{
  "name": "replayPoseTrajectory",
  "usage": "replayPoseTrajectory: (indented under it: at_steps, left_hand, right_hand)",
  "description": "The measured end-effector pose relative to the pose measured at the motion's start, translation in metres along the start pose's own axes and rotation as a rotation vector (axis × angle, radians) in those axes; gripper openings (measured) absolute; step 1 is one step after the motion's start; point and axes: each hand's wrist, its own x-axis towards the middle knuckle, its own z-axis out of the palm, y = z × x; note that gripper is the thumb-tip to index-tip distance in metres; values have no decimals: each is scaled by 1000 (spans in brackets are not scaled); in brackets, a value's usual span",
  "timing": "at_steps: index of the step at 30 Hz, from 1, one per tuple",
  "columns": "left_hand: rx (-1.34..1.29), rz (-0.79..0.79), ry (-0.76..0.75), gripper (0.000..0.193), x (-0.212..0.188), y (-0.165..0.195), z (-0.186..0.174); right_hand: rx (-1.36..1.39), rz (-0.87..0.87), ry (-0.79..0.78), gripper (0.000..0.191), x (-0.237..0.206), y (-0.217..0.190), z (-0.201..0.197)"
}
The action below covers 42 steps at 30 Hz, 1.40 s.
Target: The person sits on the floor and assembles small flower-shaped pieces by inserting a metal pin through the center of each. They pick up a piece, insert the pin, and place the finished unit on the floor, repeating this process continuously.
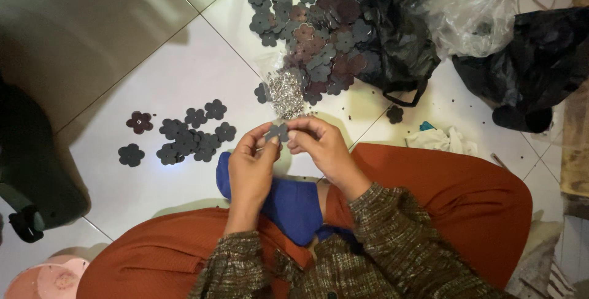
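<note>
Both hands pinching one small dark flower-shaped cutout btwn thumbs & fingertips. Left hand has it from the left side, right hand from the right, so both are closed on the same piece. It's held up over the floor, just above the person's lap, approx mid-frame. Can't tell if anything tiny is stuck in it, too small/dark.

Right under the hands: a foot in a blue sock, tucked btwn legs in rust-orange trousers. Sleeves are a brown/green tweedy knit.

Just past the fingertips, a clear little bag of shiny metal bits lying on the white tile floor. Beyond that, toward the top edge, a big heap of the same flower cutouts, grey w/ some maroon ones mixed in, spilling out of a black plastic bag. A clear plastic bag sits next to it, and another black bag by the right edge.

Left of the hands, a smaller pile of cutouts on the tile, w/ a couple strays apart from it nearer the left edge. One lone cutout sits by the right knee, plus a white crumpled cloth just beside it. Pink thing in bottom-left corner, can't tell what it is.
</note>
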Motion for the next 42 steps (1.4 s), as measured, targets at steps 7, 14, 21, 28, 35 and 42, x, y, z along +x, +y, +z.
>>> replayPoseTrajectory:
  at_steps: [7,14,21,28,35,42]
  left_hand:
    - [266,10,9,34,-13,19,2]
    - [252,16,-13,35,-13,23,2]
    - [303,43,-6,35,-16,21,5]
    - [214,55,-88,38,-15,24,2]
    - [301,14,-116,41,-17,26,1]
    - [184,34,-131,48,-11,17,-4]
  right_hand:
    - [-90,-36,-34,12,2,13,-5]
    - [-187,-32,-97,12,1,13,-11]
    - [-289,2,-157,12,3,13,-12]
    - [-81,31,-243,13,2,18,-15]
    - [-214,119,-298,12,0,10,-24]
    - [71,284,-176,13,0,13,-15]
